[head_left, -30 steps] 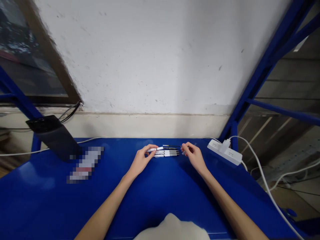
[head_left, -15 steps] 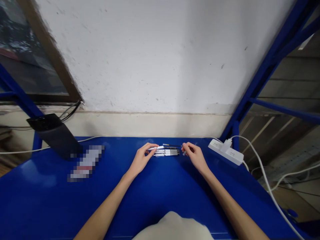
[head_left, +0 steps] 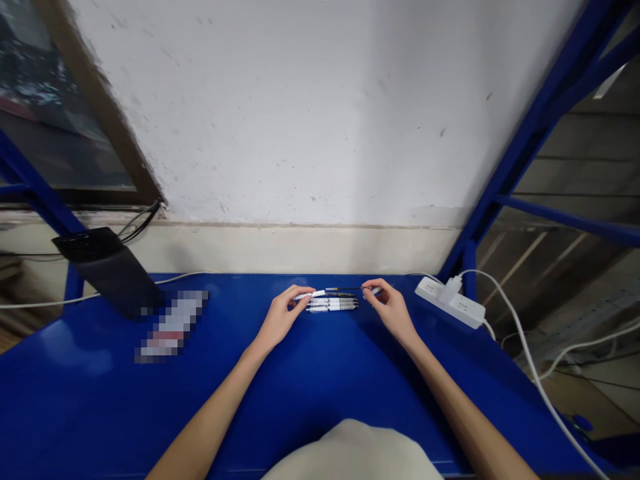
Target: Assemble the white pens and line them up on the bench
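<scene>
My left hand (head_left: 285, 308) is closed, thumb and forefinger pinching a white pen barrel (head_left: 311, 295). Across the gap, my right hand (head_left: 386, 305) pinches a small pale pen part (head_left: 375, 291), mostly covered by the fingers. A thin dark pen refill (head_left: 345, 289) runs level between the hands. Its right end meets my right fingertips; whether they grip it I cannot tell. Its left end is close to the barrel's open end. Just below, several white pens (head_left: 333, 305) lie side by side, with a dark piece (head_left: 344, 295) along their upper edge.
The blue table (head_left: 320, 380) meets a white wall at the back. A white power strip (head_left: 450, 302) with a plug and cable lies right. At left stand a dark box-shaped object (head_left: 117, 273) and a pixelated item (head_left: 173, 327). Blue frame posts rise on both sides.
The pale part in my right hand has turned from tilted downward to nearly level, in line with the refill. My left hand keeps its hold on the barrel, almost unmoved.
</scene>
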Action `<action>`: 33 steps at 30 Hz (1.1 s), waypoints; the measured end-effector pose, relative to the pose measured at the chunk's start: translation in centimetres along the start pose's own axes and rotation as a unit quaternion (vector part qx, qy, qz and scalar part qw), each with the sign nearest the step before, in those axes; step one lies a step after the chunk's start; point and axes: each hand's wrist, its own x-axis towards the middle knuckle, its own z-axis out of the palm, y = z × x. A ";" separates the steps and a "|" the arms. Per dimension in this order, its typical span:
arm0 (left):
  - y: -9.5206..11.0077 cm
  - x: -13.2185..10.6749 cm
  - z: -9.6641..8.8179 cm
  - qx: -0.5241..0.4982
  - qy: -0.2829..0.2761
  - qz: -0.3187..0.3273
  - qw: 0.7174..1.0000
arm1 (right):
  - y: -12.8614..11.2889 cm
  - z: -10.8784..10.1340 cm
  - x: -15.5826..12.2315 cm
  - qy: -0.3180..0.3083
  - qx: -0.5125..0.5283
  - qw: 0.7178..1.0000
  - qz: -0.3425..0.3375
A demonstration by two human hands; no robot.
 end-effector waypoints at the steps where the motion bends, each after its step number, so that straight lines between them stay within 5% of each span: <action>1: 0.0 0.0 0.0 0.001 -0.001 -0.001 1.000 | -0.1 0.0 0.0 0.000 -0.001 1.000 0.002; 22: 0.2 -0.1 0.1 -0.002 -0.032 0.005 0.999 | -1.2 0.3 -0.4 -0.002 0.001 1.000 0.027; 33: 0.9 -0.4 0.6 0.001 -0.059 0.025 0.998 | -1.4 2.2 -1.4 -0.093 0.001 0.995 -0.016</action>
